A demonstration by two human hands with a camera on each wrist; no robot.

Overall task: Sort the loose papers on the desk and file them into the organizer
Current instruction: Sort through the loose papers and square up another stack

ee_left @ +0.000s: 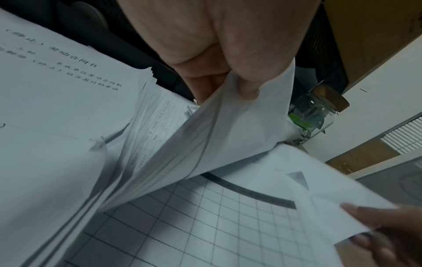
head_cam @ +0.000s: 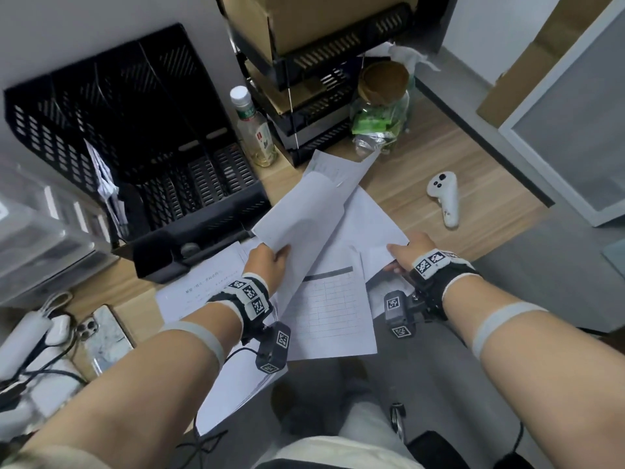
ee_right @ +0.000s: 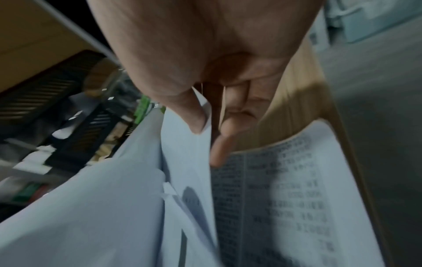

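Note:
My left hand [head_cam: 270,257] pinches the near corner of a stack of white sheets [head_cam: 304,208], lifted and slanting toward the far right; the thumb [ee_left: 246,84] lies on top of the stack [ee_left: 217,137]. My right hand [head_cam: 407,253] pinches the corner of another white sheet [head_cam: 368,221], thumb above [ee_right: 191,115] and fingers beneath that sheet [ee_right: 185,162]. Under both lie loose papers, among them a grid form [head_cam: 328,313] and a printed text sheet [head_cam: 199,286]. The black mesh organizer [head_cam: 142,137] stands at the back left, its slots mostly empty.
A bottle [head_cam: 255,130] and a black tiered rack [head_cam: 314,96] with cardboard stand right of the organizer. A jar [head_cam: 382,106] is behind the papers, a white controller [head_cam: 444,198] to the right. A phone [head_cam: 105,336], chargers and cables lie at the left.

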